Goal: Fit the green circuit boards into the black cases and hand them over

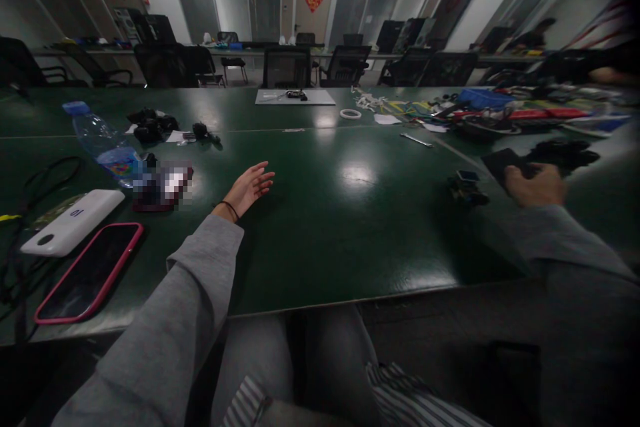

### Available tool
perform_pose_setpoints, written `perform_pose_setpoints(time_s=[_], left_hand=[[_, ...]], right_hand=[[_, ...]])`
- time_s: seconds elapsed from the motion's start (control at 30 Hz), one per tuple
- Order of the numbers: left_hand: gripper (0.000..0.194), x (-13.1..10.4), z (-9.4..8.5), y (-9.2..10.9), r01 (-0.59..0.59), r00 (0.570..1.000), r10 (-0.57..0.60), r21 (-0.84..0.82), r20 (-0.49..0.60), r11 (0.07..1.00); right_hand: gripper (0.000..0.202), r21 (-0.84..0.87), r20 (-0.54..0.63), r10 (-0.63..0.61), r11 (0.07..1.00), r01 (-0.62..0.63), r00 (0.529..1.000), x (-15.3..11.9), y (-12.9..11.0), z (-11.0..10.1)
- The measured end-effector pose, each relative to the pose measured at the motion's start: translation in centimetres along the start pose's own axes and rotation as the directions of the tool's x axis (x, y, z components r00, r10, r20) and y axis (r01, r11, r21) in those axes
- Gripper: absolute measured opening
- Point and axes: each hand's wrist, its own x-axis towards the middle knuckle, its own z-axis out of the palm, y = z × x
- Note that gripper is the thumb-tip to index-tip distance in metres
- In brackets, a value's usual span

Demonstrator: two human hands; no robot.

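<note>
My left hand [247, 189] is over the green table [320, 240], palm turned inward, fingers loosely stretched and nothing in them; a dark band circles its wrist. At the right, my right hand [540, 185] grips a dark, flat, rectangular object [499, 164] by its near end. What kind of object it is, I cannot make out. Just left of that hand stands a small dark device with a pale top [468, 188]. Black bundled items [570, 152] lie behind the right hand, partly hidden by it.
On the left are a red-cased phone [93, 273], a white power bank [75, 221], a tilted plastic bottle [103, 143], a partly blurred-out red-edged device [163, 190] and black cables. Farther back lie a wrench [416, 140], a white ring [351, 114], a white board [275, 99] and piled cables around a blue tray [485, 99].
</note>
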Motion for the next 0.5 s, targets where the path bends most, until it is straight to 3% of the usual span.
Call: perform_pose_setpoints(time_s=[0.13, 0.27, 0.4, 0.5], left_hand=[[0.037, 0.0, -0.1, 0.0, 0.005, 1.0, -0.005, 0.002, -0.005, 1.0], [0.04, -0.1, -0.1, 0.0, 0.002, 1.0, -0.002, 0.004, -0.009, 1.0], [0.038, -0.1, 0.0, 0.1, 0.006, 1.0, -0.006, 0.005, -0.009, 1.0], [0.037, -0.1, 0.1, 0.1, 0.003, 1.0, -0.003, 0.005, -0.006, 1.0]], right_hand=[[0.052, -0.087, 0.046, -0.13, 0.987, 0.133, 0.99, -2.4, -1.5, 0.9], [0.059, -0.229, -0.026, -0.238, 0.947, 0.226, 0.971, -4.7, -2.1, 1.9], [0.06, -0.341, 0.043, -0.367, 0.869, 0.359, 0.929, -5.4, -1.4, 1.9], [0.06, -0.362, 0.126, -0.37, 0.847, 0.39, 0.921, -5.3, -0.1, 2.1]])
